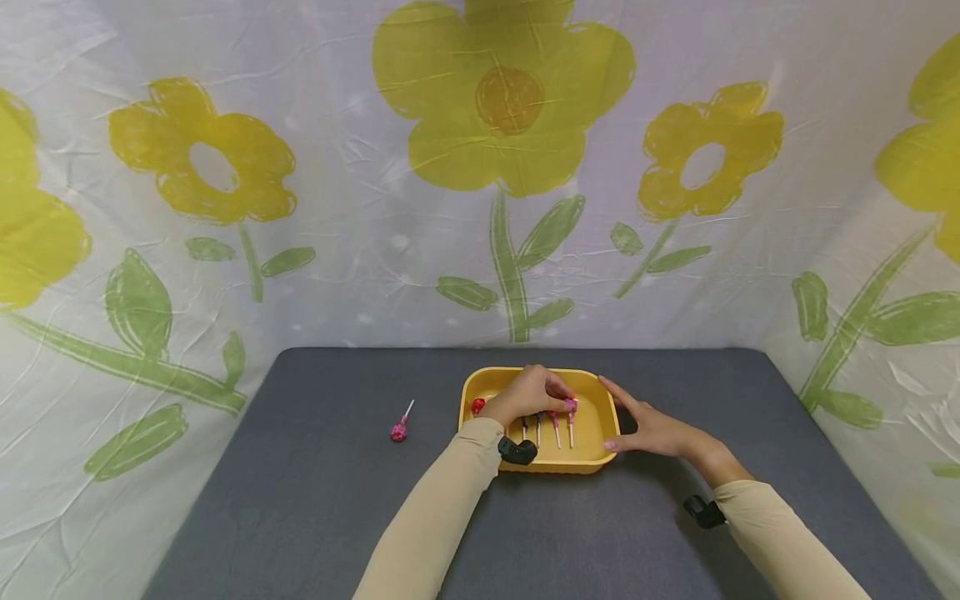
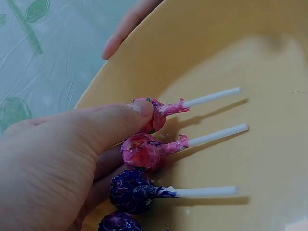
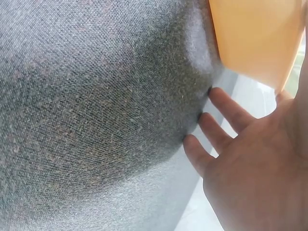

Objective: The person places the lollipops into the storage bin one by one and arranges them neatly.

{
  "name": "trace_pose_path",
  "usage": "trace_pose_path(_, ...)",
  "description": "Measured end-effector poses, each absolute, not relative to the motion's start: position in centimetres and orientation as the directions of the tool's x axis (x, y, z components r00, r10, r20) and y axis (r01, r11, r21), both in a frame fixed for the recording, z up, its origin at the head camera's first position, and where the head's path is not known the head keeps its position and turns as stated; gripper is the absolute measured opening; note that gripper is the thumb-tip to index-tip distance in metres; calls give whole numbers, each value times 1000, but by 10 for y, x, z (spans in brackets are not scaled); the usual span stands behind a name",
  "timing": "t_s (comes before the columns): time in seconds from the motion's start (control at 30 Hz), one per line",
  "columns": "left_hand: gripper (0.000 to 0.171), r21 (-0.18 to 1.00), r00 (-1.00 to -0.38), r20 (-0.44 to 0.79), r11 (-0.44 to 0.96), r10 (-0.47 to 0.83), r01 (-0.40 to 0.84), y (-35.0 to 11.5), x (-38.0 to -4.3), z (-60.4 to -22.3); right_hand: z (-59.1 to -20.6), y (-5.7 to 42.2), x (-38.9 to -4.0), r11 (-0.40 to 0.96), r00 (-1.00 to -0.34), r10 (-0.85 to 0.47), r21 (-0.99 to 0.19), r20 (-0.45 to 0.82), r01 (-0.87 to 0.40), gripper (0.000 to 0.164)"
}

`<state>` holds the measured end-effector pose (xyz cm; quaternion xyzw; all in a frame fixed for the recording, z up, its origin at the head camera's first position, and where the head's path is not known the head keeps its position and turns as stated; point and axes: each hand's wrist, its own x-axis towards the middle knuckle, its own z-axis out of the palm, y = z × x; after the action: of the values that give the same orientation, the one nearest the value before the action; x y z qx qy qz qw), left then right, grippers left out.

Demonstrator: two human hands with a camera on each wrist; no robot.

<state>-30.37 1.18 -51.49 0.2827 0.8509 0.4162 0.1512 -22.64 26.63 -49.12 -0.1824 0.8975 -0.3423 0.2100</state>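
My left hand (image 1: 527, 396) reaches into a yellow tray (image 1: 600, 417) and pinches a pink-wrapped lollipop (image 2: 156, 115) by its head. Alongside it lies another pink lollipop (image 2: 142, 153), then a dark blue-purple lollipop (image 2: 130, 191) and a further dark purple one (image 2: 119, 223), partly out of the left wrist view. Their white sticks point toward the tray's near side. At the tray's left end shows a red lollipop (image 1: 478, 406), partly hidden by the left hand. My right hand (image 1: 651, 429), fingers spread and fairly straight, touches the tray's right end.
One pink-red lollipop (image 1: 399, 431) lies on the dark grey table (image 1: 337, 500), left of the tray, its stick pointing away from me. A white curtain (image 1: 337, 275) printed with yellow flowers hangs behind and beside the table.
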Motion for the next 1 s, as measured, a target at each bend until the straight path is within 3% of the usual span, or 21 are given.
trace_pose_path(1.0,18,769,-780,-14,505,626,392,12,-301,-513,-491,265,-225,726,-852,-453,-664,-261,-182,107)
